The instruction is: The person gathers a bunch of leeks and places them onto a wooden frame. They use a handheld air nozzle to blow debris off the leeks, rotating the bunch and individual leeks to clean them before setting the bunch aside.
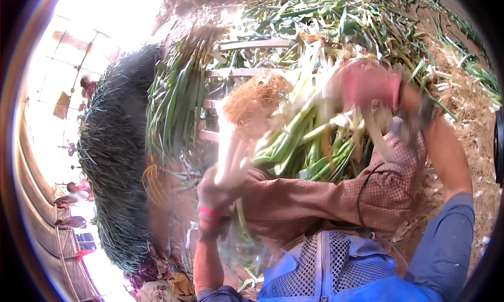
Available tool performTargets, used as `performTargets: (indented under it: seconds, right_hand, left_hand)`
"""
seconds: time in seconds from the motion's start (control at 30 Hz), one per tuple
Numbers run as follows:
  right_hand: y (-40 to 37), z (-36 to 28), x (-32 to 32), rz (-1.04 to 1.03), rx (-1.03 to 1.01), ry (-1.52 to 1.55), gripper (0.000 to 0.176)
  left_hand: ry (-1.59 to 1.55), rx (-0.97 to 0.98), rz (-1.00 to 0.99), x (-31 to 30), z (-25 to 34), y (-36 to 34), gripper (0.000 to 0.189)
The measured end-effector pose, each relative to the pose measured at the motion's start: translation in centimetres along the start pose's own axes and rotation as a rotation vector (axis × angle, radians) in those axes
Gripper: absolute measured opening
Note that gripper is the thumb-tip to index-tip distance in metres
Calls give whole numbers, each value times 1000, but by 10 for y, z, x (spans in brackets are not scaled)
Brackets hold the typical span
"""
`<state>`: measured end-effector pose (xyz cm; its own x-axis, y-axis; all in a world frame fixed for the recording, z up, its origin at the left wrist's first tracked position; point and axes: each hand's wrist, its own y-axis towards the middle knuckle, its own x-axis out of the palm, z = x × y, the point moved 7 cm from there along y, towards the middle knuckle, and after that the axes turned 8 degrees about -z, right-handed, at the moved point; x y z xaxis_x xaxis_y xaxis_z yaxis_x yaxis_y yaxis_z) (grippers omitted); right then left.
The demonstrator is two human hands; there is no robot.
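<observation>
Vest [336, 270] nearest; left hand [219, 191], right hand [369, 85] clasp leeks [299, 139] amid heaps [176, 92].

Bunch [310, 144] fills lap; ground [475, 118] open right

Right hand [367, 84] a pink blur

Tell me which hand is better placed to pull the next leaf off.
Right, probably: the right hand sits on the bunch at its stalks, while the left hand holds its root end.
</observation>
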<state>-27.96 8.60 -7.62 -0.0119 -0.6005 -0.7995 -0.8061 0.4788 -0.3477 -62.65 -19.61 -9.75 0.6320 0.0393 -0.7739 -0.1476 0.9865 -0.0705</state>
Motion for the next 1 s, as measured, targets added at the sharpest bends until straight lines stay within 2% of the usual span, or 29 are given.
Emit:
performTargets:
  seconds: [0.03, 0.1, 0.17, 0.2, 0.23, 0.27, 0.3, 0.33, 0.37, 0.43, 0.47, 0.5, 0.57, 0.6, 0.63, 0.67, 0.7, 0.73, 0.77, 0.83, 0.9, 0.93, 0.97, 1.0]
  right_hand:
    - [8, 45, -58, 331, 119, 163, 32]
    - [-72, 12, -157, 826, 739, -524, 44]
    - [-94, -29, -153, 806, 603, -39, 83]
    - [-48, -1, -137, 684, 420, -250, 51]
    - [-35, -27, -96, 813, 145, -121, 57]
    - [-11, -44, -53, 633, 72, -162, 77]
    - [-1, -78, -21, 272, 189, -93, 81]
    - [18, -97, 13, 111, 171, 13, 77]
    - [26, -120, 30, 5, 190, 37, 62]
    - [62, -134, 72, 301, -19, 22, 59]
    - [70, -133, 70, 300, -19, 22, 59]
    - [80, -123, 59, 312, 52, -6, 47]
    - [108, -55, 37, 601, 160, 155, 28]
    - [92, -11, 20, 705, 151, 493, 24]
    - [69, 28, 4, 714, 368, 519, 24]
    - [43, 53, -9, 690, 509, 351, 28]
    - [25, 67, -12, 703, 575, 244, 28]
    - [5, 59, -9, 619, 572, 249, 31]
    - [0, 69, 5, 587, 543, 210, 31]
    - [-16, 39, 25, 450, 377, 363, 29]
    - [-22, 8, 34, 481, 39, 304, 30]
    - [-42, -39, 18, 647, -107, 247, 22]
    - [-48, -55, 14, 646, -107, 246, 22]
    - [-51, -64, 11, 632, -207, 487, 15]
  left_hand:
    - [-112, -65, -9, 0, -7, -1, 64]
    - [-226, -121, -14, 0, -9, 1, 62]
    - [-364, -127, -3, -1, -1, -1, 56]
    - [-359, -125, -10, -1, 2, 0, 56]
    - [-398, -169, -17, 0, 2, 1, 53]
    - [-436, -217, -23, 2, 0, 0, 51]
    - [-429, -220, -30, 3, -1, 0, 51]
    - [-404, -176, -26, 3, -1, 1, 50]
    - [-381, -130, -21, 2, -1, 3, 50]
    - [-366, -116, -19, 3, -1, 4, 50]
    - [-354, -100, -14, 3, -1, 4, 50]
    - [-356, -100, -11, 3, -3, 4, 50]
    - [-276, -92, 31, 0, -7, -2, 48]
    - [-280, -98, 35, -1, -6, -6, 48]
    - [-327, -93, 30, -2, -1, -6, 48]
    - [-375, -86, 25, -4, 4, -5, 47]
    - [-378, -84, 26, -5, 5, -4, 47]
    - [-413, -117, 19, -5, 2, -4, 47]
    - [-449, -148, 15, -3, 0, -4, 47]
    - [-440, -138, -6, -5, 7, 0, 47]
    - [-431, -123, -17, -5, 10, 5, 47]
    - [-395, -129, -34, -4, 8, 7, 47]
    - [-359, -135, -49, -4, 6, 9, 48]
    - [-360, -136, -47, -4, 2, 10, 48]
